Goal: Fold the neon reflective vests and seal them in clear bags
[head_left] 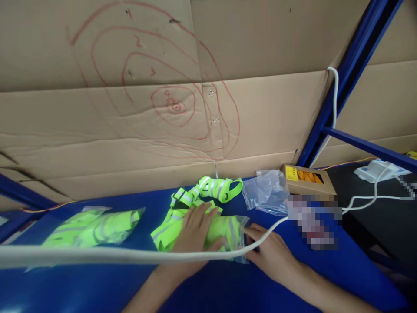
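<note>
A rolled neon-yellow reflective strap in a clear plastic bag (228,230) lies on the blue surface. My left hand (195,230) rests on its left part with the fingers spread. At the bag's right end, my right hand (265,248) has its fingers bent around the plastic edge. Behind and left of my left hand are loose neon-yellow straps (172,224) with grey reflective bands and a black buckle. Farther left lie bagged neon-yellow straps (107,228). A white cable crosses in front of both hands and hides parts of them.
Empty clear bags (267,191) lie behind my right hand, beside a cardboard box (311,184) with orange contents. A cardboard wall (276,117) with red drawn rings stands behind. A blue metal post (348,87) rises at right. The white cable (130,256) spans the view.
</note>
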The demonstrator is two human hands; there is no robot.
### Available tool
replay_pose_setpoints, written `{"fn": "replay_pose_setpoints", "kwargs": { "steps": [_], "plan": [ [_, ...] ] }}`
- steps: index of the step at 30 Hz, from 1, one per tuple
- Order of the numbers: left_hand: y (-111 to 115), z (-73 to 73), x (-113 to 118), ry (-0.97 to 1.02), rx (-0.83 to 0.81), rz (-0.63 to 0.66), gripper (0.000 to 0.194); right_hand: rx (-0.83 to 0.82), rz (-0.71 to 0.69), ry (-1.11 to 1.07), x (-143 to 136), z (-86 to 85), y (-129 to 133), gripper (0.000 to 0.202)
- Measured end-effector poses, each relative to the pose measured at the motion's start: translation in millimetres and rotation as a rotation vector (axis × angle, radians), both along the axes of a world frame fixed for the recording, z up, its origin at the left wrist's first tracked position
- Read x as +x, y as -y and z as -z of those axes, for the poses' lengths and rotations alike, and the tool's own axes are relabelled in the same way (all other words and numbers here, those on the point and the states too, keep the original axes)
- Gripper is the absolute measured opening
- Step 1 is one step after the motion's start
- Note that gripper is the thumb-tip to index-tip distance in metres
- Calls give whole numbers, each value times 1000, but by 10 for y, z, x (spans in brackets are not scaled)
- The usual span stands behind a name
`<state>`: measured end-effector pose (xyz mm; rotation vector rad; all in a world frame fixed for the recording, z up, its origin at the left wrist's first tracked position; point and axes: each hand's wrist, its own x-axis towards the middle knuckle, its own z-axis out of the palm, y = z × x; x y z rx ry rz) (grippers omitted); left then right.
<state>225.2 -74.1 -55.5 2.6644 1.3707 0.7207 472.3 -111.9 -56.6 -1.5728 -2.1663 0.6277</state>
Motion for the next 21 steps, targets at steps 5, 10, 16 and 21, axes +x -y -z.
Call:
{"fn": "replay_pose_setpoints", "kwargs": {
  "steps": [5, 10, 16, 21],
  "plan": [
    [-7, 121, 36, -191, -146, 189, 113, -18, 93, 106, 78, 37, -102, 29],
    [56, 130, 109, -155, -1, 173, 88, -141, -51, -355, 90, 1, -129, 30],
    [100, 131, 184, -148, 268, 114, 59, -582, 24, -888, 15, 27, -164, 49],
    [185, -163, 117, -334, 393, 92, 56, -510, 54, -1059, -35, -15, -189, 47]
  ]
}}
